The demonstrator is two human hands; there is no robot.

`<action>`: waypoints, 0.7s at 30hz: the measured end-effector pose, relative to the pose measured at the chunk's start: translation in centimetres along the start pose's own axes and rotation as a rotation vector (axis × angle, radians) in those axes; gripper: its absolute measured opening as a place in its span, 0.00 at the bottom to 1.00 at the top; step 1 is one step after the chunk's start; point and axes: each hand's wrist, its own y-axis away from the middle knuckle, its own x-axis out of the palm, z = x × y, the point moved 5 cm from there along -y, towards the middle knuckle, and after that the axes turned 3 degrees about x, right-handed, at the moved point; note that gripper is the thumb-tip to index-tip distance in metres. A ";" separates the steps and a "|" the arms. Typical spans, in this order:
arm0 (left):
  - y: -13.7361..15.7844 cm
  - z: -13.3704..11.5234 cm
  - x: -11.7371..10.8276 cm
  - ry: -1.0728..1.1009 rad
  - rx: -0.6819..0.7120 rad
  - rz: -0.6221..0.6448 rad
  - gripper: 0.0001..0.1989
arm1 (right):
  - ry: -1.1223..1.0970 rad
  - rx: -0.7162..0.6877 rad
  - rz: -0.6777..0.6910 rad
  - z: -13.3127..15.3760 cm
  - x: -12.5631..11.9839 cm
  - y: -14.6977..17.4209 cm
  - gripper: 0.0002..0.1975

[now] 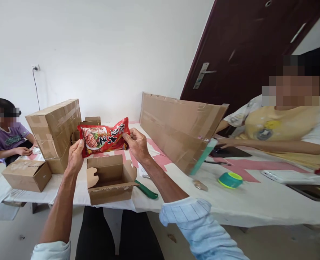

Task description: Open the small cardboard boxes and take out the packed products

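Note:
A shiny red food packet [105,139], printed with a picture of sliced meat and large characters, is stretched between my two hands. Its left end is pinched by my left hand [75,153], thumb on the front. At the packet's right end, my right hand [138,142] grips the corner between thumb and fingers. Below the packet, an open cardboard box [111,196] stands on the table with its flaps up; the part of its inside that shows holds nothing. A green-handled tool [148,190] lies against the box's right side, its other end hidden.
Stacked taped cartons [54,126] and a closed carton [27,175] stand to the left. A large cardboard panel [178,126] rises at centre right. Beyond it are a green tape roll [230,180], a white device [286,177] and a tablet [311,192]. One person sits on each side.

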 end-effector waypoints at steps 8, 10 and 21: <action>0.3 1.9 -1.2 -0.002 -0.030 -0.054 0.29 | 0.069 0.032 -0.030 -2.1 0.1 1.1 0.21; 0.5 2.7 -1.4 0.007 -0.073 -0.024 0.29 | 0.118 0.052 -0.041 -3.0 0.0 1.4 0.21; -0.5 4.1 -1.3 -0.072 -0.272 0.088 0.31 | 0.171 0.035 0.009 -2.6 0.4 0.0 0.22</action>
